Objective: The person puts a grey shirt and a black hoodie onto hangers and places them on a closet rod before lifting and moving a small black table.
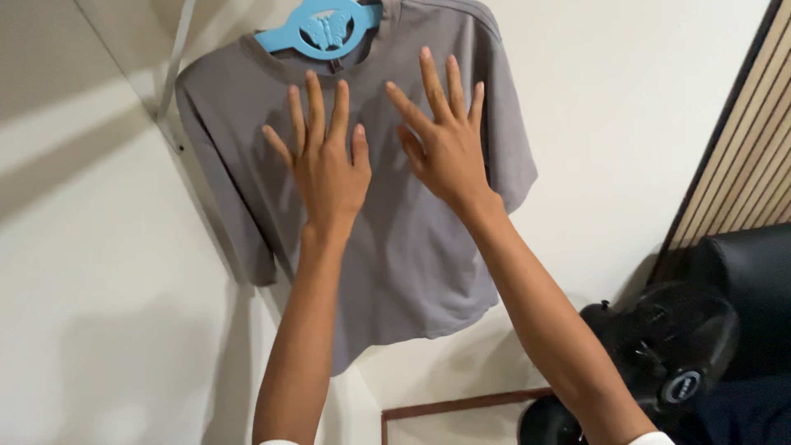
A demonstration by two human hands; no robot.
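Landmark for all positions: the grey T-shirt (412, 247) hanging against the white wall (643, 107). Nearest the camera, two bare forearms rise from the bottom edge, a strip of white sleeve at each. Right of and below the shirt's hem stands a black fan (659, 346), its round grille facing outward; just beyond it a black padded seat (741, 272), and above that a panel of vertical wooden slats (741, 165). Below the hem, a thin brown frame edge (461, 405) runs along the wall. Left hand (329, 169): open, fingers spread and extended, palm laid flat on the shirt's chest, left of centre. Right hand (449, 148): likewise open, fingers fanned, palm flat on the chest just beside the left, thumbs close but apart. Neither hand grips fabric. Shirt hangs tilted in the view, short sleeves drooping on each side. At the collar, above both hands, a light blue plastic hanger (317, 33) with a butterfly cut-out carries it.
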